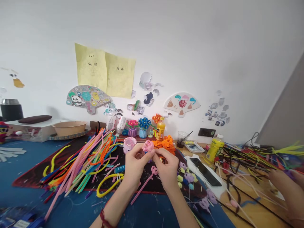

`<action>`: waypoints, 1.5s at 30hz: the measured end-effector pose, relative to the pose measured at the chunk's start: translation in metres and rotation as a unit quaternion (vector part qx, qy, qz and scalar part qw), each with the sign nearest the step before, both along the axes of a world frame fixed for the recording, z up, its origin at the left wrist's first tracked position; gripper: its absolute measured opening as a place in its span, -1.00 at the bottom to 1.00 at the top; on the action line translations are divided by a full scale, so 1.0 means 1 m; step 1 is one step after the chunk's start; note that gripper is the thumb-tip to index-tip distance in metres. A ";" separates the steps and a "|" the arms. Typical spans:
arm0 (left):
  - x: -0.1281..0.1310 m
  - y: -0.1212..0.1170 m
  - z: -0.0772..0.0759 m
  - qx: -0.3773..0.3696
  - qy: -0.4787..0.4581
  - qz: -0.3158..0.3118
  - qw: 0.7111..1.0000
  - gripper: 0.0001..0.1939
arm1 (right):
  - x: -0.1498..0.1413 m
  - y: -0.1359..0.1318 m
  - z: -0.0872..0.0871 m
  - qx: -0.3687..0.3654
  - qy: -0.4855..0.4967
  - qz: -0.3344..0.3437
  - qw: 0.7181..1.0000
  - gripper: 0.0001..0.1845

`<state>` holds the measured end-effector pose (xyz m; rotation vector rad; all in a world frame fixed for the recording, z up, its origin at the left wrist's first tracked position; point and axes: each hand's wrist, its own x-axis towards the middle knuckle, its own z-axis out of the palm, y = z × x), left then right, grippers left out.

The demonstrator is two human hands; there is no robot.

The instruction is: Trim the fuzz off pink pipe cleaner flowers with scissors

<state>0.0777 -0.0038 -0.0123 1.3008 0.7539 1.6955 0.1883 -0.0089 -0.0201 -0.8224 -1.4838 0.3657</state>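
Between my fingertips is a pink pipe-cleaner flower (148, 146), made of curled loops. My left hand (135, 164) pinches it from the left side, with a dark red cord round the wrist. My right hand (166, 163) has its thumb and fingers closed on the flower's lower right edge. Below and between the hands lies a pink pipe-cleaner stem (143, 189) with a small looped flower head at its top. Just behind my left hand stands a pink and white cup (129, 144). Orange pipe-cleaner pieces (167, 144) are heaped behind my right hand.
Bundled pipe cleaners (82, 161) spread over the dark mat at left. Small pipe-cleaner flower pots (143, 131) and an orange bottle (161, 129) stand by the wall. A phone (205, 172) and yellow bottle (215, 148) are at right. Another person's hand (286, 190) is at far right.
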 end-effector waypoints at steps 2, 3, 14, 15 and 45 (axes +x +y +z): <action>-0.001 0.000 -0.001 -0.025 -0.034 0.005 0.999 -0.77 | 0.001 0.001 -0.002 -0.024 -0.002 0.028 0.999 -0.80; -0.002 0.000 -0.001 -0.038 -0.048 0.008 0.998 -0.78 | 0.001 0.001 -0.003 -0.038 -0.002 0.040 0.998 -0.79; -0.006 0.003 -0.008 -0.085 -0.150 -0.001 0.985 -0.77 | -0.009 0.005 -0.014 -0.139 0.100 0.122 0.978 -0.77; -0.005 0.003 -0.008 -0.085 -0.158 0.000 0.984 -0.77 | -0.010 0.006 -0.015 -0.137 0.098 0.126 0.978 -0.76; -0.020 0.009 -0.021 -0.078 0.537 0.106 0.833 -0.90 | 0.047 0.035 -0.024 -0.210 0.027 -0.126 0.969 -0.72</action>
